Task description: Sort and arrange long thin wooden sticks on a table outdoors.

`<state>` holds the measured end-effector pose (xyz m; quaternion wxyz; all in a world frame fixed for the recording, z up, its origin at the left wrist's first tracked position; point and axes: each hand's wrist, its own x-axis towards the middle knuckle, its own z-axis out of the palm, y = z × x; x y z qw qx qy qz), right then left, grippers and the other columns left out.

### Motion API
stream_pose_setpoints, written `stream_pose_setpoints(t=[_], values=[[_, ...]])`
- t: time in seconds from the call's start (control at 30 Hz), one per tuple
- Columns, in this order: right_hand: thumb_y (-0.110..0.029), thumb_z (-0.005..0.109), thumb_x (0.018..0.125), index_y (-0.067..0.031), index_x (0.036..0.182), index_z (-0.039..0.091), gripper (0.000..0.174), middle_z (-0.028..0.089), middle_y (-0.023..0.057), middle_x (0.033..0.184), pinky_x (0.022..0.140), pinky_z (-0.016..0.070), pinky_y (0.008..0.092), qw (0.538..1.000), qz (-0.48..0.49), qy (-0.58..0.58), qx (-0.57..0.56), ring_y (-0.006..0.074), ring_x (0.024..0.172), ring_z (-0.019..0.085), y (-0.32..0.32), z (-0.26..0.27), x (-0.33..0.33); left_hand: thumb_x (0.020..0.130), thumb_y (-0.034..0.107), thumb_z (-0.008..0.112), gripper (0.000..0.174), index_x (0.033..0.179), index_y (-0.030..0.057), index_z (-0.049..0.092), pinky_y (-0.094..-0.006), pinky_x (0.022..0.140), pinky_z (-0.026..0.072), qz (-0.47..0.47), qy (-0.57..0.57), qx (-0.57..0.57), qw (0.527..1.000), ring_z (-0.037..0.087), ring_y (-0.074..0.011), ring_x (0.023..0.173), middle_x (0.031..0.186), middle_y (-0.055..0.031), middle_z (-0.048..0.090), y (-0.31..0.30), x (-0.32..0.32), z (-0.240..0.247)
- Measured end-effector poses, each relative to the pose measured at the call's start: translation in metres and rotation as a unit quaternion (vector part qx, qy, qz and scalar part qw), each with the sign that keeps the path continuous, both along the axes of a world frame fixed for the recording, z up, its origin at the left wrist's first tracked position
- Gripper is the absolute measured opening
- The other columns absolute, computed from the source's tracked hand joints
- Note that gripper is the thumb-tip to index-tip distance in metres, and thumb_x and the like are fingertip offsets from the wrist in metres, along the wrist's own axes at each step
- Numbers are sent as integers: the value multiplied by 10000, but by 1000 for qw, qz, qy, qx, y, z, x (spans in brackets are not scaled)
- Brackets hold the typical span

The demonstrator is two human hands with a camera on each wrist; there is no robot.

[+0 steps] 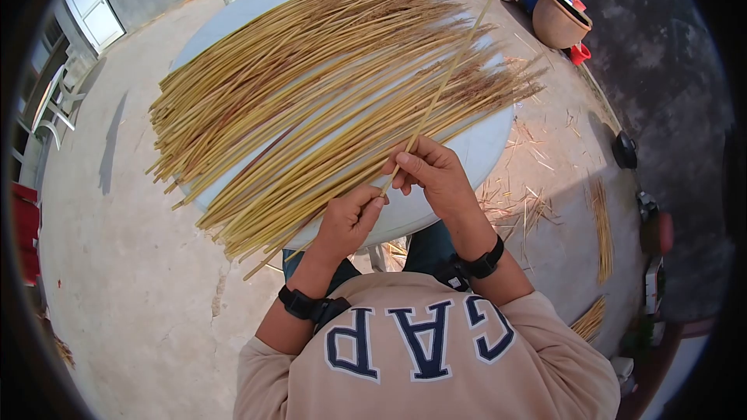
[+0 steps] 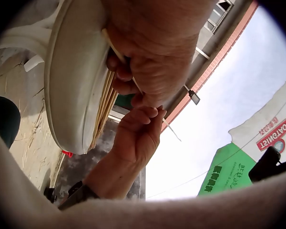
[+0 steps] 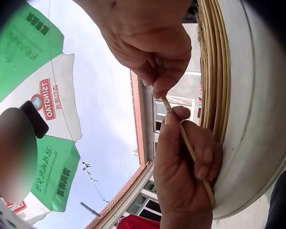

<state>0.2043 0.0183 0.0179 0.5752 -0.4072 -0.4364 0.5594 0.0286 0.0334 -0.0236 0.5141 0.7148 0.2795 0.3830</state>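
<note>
Both hands hold one long, thin, pale stalk [image 1: 445, 78] that slants up and away over the table. My left hand [image 1: 348, 222] pinches its near end between thumb and curled fingers; in the right wrist view the butt of the stalk [image 3: 188, 143] lies across that palm. Just above it, my right hand [image 1: 432, 175] pinches the stalk with thumb and fingertips, the two hands almost meeting. Beyond the hands, a large heap of yellow-brown stalks [image 1: 272, 85] with feathery tops pointing right covers much of the round pale table [image 1: 478, 155].
Broken bits of stalk [image 1: 529, 202] litter the concrete floor at right, near a small bundle of stalks [image 1: 601, 229]. A big clay pot [image 1: 562, 19] and red bucket [image 1: 580, 53] stand by the dark wall. A white chair [image 1: 56, 105] is at left. A green-and-white umbrella [image 3: 57, 105] hangs overhead.
</note>
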Motion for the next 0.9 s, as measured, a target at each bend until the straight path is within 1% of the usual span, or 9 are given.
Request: stream_pose_setpoints(t=[0.1,0.2,0.27,0.3,0.4,0.47,0.6,0.77,0.9], values=[[-125,552,866,-3,918,575,135,624,89,830,549,484,217,999,-26,-11,26,117,674,595,-5,3,-6,879,104,478,129,827,17,557,-201,449,325,16,-5,23,1000,399,-44,461,529,12,444,-1,1,1],[-101,550,864,8,903,569,118,624,95,832,573,502,229,991,-80,-49,100,121,686,605,-13,-2,-15,853,85,521,83,838,12,558,-246,490,381,35,9,19,999,441,-110,505,622,-68,520,1,0,-1],[-95,544,867,13,901,565,115,625,101,839,577,505,232,983,-89,-69,144,123,685,607,-21,2,-25,843,91,534,79,846,15,557,-253,499,390,57,5,-48,997,453,-123,512,631,-71,526,5,0,-2],[-89,537,871,17,899,561,112,625,106,846,581,507,234,973,-101,-90,189,126,684,609,-24,5,-29,843,91,534,79,846,15,557,-253,499,390,58,6,-49,997,453,-123,512,631,-71,526,3,1,-3],[-90,530,876,14,917,557,115,626,113,847,573,507,234,973,-172,-56,145,129,675,609,-22,18,-16,868,111,508,126,808,14,563,-204,445,329,40,-22,-4,999,421,-48,459,530,-5,470,2,2,0],[-108,530,879,10,925,553,129,626,116,834,561,507,239,976,-173,-39,129,134,662,611,-19,21,-5,858,128,537,144,829,0,598,-205,483,370,-41,30,26,998,485,-66,513,567,-27,523,2,-5,5],[-129,540,875,9,914,554,144,627,120,821,543,505,243,983,-163,3,83,140,637,611,-19,27,2,845,165,574,182,840,-9,625,-212,537,411,-134,-23,105,985,544,-88,599,630,-57,585,8,-8,-2],[-115,545,868,3,913,562,128,628,112,809,535,501,242,991,-117,25,62,142,631,610,-20,20,-2,836,219,603,289,1017,-3,564,-235,604,464,-78,-74,-36,993,569,-122,664,831,-108,626,3,-8,0],[-107,562,855,-7,903,592,115,631,80,800,526,485,227,999,-35,-11,21,116,617,596,-22,6,-16,858,171,577,181,928,4,570,-212,556,443,-80,-150,-143,975,544,-84,604,753,-69,606,-2,-5,-2]])
